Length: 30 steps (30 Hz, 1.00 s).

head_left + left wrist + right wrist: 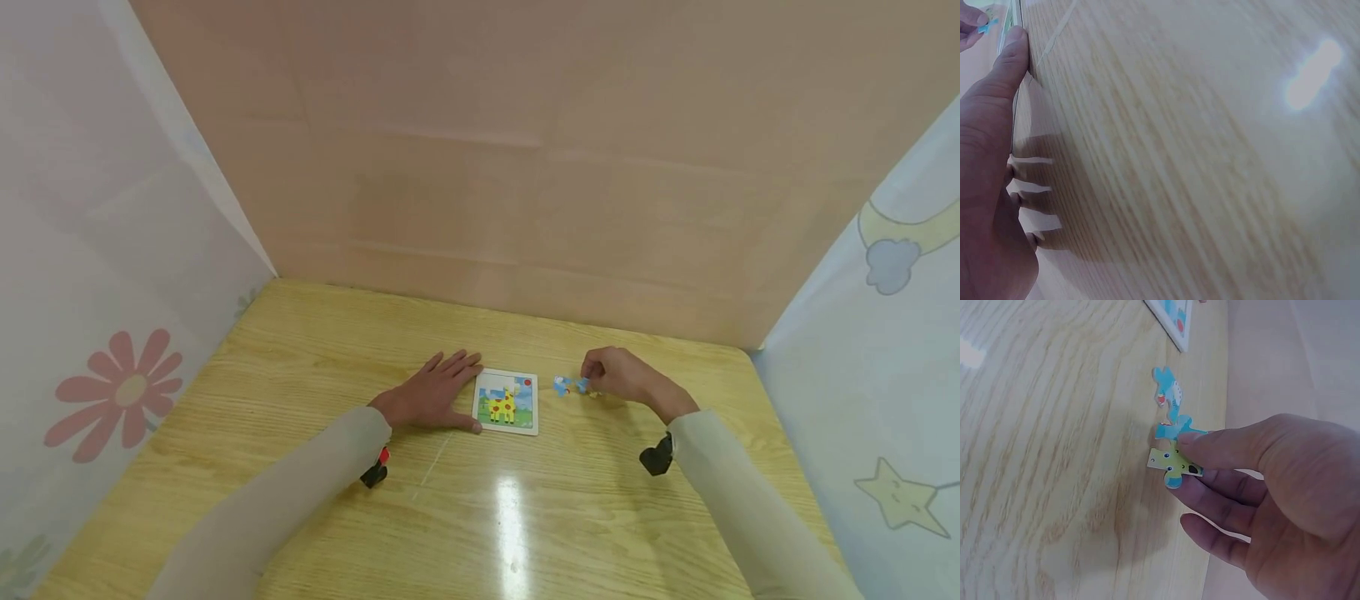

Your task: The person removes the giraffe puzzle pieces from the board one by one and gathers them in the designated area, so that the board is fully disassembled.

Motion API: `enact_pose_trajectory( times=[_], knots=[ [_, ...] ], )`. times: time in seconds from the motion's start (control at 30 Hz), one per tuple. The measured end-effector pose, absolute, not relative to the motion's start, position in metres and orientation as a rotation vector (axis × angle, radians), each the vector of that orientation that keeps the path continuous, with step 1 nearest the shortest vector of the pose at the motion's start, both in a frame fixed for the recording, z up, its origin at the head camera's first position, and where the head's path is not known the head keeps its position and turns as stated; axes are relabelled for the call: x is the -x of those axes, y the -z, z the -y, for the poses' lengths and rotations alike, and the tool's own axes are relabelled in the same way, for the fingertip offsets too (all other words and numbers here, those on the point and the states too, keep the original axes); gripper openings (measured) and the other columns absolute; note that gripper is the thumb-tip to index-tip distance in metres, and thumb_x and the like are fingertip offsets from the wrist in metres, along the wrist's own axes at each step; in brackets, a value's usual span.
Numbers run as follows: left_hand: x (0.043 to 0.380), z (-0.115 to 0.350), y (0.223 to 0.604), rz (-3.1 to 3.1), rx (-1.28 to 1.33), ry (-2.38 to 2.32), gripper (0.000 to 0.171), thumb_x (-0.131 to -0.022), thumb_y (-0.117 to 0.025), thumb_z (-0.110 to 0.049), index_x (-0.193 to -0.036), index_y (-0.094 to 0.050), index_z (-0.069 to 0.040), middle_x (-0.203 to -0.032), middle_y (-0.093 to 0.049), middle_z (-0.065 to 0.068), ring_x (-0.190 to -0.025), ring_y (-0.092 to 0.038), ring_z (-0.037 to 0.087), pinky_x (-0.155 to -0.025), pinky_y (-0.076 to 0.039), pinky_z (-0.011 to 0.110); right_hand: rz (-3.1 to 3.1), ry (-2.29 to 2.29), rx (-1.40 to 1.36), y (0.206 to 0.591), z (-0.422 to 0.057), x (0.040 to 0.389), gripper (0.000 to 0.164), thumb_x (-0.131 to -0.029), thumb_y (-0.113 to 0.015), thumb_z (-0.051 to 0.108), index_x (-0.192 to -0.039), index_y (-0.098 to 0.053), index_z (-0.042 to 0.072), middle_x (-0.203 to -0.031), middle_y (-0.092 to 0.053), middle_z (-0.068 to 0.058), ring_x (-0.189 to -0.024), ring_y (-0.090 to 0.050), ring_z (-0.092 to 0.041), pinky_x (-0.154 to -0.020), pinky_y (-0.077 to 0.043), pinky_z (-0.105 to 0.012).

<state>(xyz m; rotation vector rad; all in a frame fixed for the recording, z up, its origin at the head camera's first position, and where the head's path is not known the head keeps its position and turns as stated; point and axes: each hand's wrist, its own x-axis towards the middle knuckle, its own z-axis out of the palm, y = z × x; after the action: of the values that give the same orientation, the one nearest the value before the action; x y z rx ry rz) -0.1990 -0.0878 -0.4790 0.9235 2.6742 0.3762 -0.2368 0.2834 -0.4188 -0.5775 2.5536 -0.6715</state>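
A white-framed giraffe jigsaw puzzle (pixel 507 410) lies on the table, with pale gaps in its upper part. My left hand (pixel 431 395) lies spread at its left side, thumb at the lower left corner and a fingertip at the upper left. In the left wrist view, the thumb (pixel 1013 59) touches the frame's edge. To the right of the puzzle, my right hand (pixel 617 374) pinches a yellow giraffe-face puzzle piece (pixel 1175 464) between thumb and fingers. Close by are a blue piece (pixel 1172 427), partly under the thumb in view, and a blue piece with white and red (pixel 1165 386).
The wooden table (pixel 315 350) ends at a brown back wall (pixel 480 192). Printed white panels stand at the left (pixel 90 208) and right (pixel 885 358). Dark wrist devices hang below both sleeves, one of them at the right cuff (pixel 657 455).
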Motion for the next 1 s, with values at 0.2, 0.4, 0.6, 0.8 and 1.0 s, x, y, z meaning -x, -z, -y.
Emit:
enact_pose_trajectory(
  times=[0.2,0.4,0.6,0.8,1.0],
  knots=[
    [0.199,0.088,0.48,-2.675,-0.931,-0.375,0.109,-0.092,-0.062,-0.079,-0.172,-0.023,-0.016,-0.182,-0.013,0.003,-0.171,-0.007,0.03,-0.138,-0.007,0.059,-2.549,0.662,0.579,0.429,-0.285,0.239,0.004,-0.1,-0.07,0.005,-0.102,-0.069,0.002,-0.096,-0.074,-0.01,-0.083,-0.062,-0.015,-0.078,-0.053,-0.033],
    [0.198,0.088,0.482,-2.678,-0.93,-0.363,0.109,-0.092,-0.063,-0.079,-0.172,-0.023,-0.016,-0.182,-0.013,0.003,-0.171,-0.007,0.029,-0.138,-0.007,0.059,-2.549,0.691,0.563,0.437,-0.286,0.24,0.003,-0.101,-0.068,0.003,-0.103,-0.069,0.002,-0.095,-0.073,-0.011,-0.082,-0.063,-0.016,-0.075,-0.051,-0.032],
    [0.198,0.088,0.487,-2.681,-0.932,-0.356,0.108,-0.092,-0.062,-0.079,-0.171,-0.024,-0.016,-0.182,-0.013,0.003,-0.171,-0.009,0.03,-0.138,-0.008,0.059,-2.546,0.699,0.544,0.445,-0.286,0.241,0.006,-0.103,-0.069,0.009,-0.103,-0.069,0.003,-0.095,-0.073,-0.009,-0.084,-0.063,-0.017,-0.075,-0.05,-0.031],
    [0.197,0.088,0.486,-2.68,-0.925,-0.356,0.108,-0.092,-0.063,-0.078,-0.171,-0.024,-0.016,-0.182,-0.013,0.003,-0.171,-0.008,0.03,-0.138,-0.007,0.059,-2.57,0.659,0.55,0.447,-0.284,0.242,0.003,-0.102,-0.068,0.006,-0.104,-0.07,0.003,-0.095,-0.073,-0.009,-0.085,-0.063,-0.016,-0.078,-0.052,-0.033],
    [0.198,0.088,0.486,-2.689,-0.914,-0.327,0.109,-0.092,-0.062,-0.079,-0.172,-0.022,-0.017,-0.183,-0.011,0.002,-0.171,-0.007,0.028,-0.138,-0.007,0.057,-2.586,0.614,0.558,0.447,-0.282,0.245,0.004,-0.1,-0.067,0.002,-0.102,-0.069,0.0,-0.097,-0.071,-0.01,-0.086,-0.063,-0.019,-0.078,-0.054,-0.035]
  ],
)
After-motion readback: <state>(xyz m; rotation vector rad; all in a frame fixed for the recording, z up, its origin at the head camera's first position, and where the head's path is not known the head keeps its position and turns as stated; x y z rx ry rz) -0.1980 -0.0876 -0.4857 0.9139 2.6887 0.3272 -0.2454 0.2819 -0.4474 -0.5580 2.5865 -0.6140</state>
